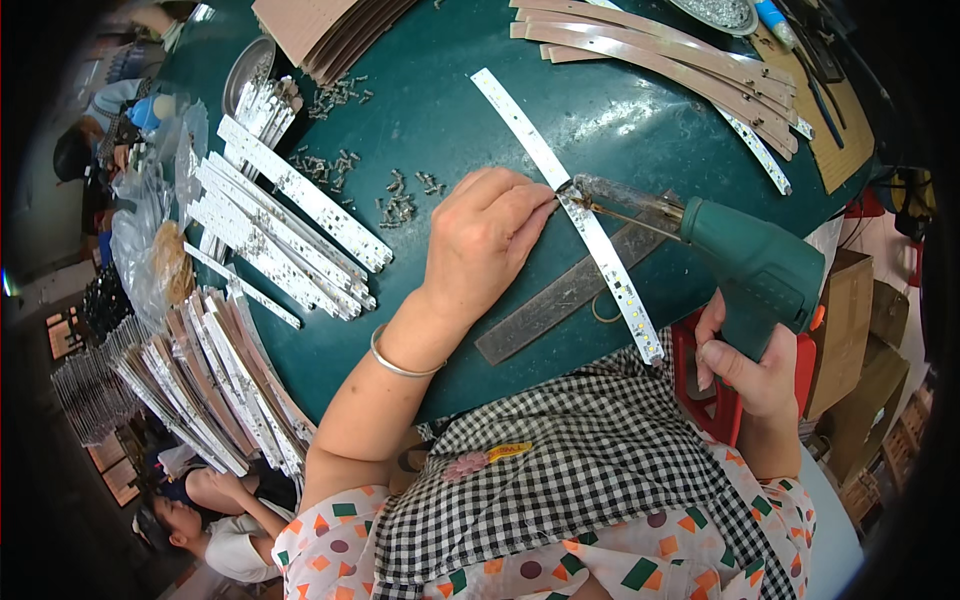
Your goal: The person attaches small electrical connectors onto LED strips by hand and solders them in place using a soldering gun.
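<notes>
A long white LED circuit board strip (613,268) lies slantwise in front of me on the green table (440,110). My left hand (480,235) is closed, its thumb and fingertips pinched at the middle of the strip; what they hold, if anything, is too small to make out. My right hand (755,372) grips the handle of a green soldering gun (755,262). Its thin metal tip reaches left to the strip, close to my left fingertips. A flat dark grey bar (540,325) passes beneath the strip.
Small metal parts (397,203) lie in loose piles left of my hand. Beyond them are stacked white LED boards (290,235) and a metal bowl (246,75). Brown strips (660,60) lie at the far right. Another person (225,530) sits at lower left.
</notes>
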`<state>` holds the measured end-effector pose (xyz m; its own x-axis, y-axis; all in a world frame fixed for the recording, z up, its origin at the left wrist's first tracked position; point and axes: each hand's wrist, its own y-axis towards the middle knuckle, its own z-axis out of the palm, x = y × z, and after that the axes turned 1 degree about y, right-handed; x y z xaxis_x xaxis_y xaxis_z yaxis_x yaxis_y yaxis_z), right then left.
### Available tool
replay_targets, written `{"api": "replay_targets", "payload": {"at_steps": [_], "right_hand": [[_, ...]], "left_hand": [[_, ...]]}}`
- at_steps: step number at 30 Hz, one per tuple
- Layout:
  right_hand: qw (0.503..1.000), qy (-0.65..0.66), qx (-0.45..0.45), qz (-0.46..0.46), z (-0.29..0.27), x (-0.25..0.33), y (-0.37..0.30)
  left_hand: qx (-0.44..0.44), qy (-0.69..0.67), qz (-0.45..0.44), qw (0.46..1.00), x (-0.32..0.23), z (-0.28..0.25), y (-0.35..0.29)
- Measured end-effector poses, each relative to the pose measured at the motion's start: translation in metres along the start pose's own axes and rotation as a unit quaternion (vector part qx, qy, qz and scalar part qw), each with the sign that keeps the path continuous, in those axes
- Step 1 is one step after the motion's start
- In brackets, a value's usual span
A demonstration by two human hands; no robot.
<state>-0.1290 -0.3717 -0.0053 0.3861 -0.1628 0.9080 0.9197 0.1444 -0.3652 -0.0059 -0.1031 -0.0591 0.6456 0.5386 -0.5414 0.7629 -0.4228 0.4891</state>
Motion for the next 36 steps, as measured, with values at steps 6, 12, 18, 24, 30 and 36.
{"api": "replay_targets", "payload": {"at_steps": [6, 12, 18, 24, 30, 36], "right_hand": [[0.988, 0.111, -0.067, -0.081, -0.001, 0.005, 0.006], [0.991, 0.094, -0.053, -0.075, -0.006, 0.000, 0.004], [0.998, 0.058, -0.016, 0.001, -0.004, -0.002, 0.005], [0.990, 0.095, -0.059, -0.080, -0.005, 0.006, 0.010], [0.982, 0.109, -0.062, -0.144, -0.008, 0.008, 0.016], [0.975, 0.068, -0.074, -0.198, -0.013, 0.016, 0.027]], "left_hand": [[-0.010, -0.009, 0.001, 1.000, -0.001, -0.002, 0.000], [-0.011, -0.010, 0.001, 1.000, 0.000, -0.001, -0.002], [-0.011, -0.010, 0.003, 1.000, -0.001, -0.002, -0.001], [-0.013, -0.011, 0.007, 1.000, 0.002, 0.001, -0.001], [-0.017, -0.017, 0.005, 1.000, 0.004, 0.001, -0.002], [-0.010, -0.016, -0.011, 1.000, 0.004, -0.003, -0.002]]}}
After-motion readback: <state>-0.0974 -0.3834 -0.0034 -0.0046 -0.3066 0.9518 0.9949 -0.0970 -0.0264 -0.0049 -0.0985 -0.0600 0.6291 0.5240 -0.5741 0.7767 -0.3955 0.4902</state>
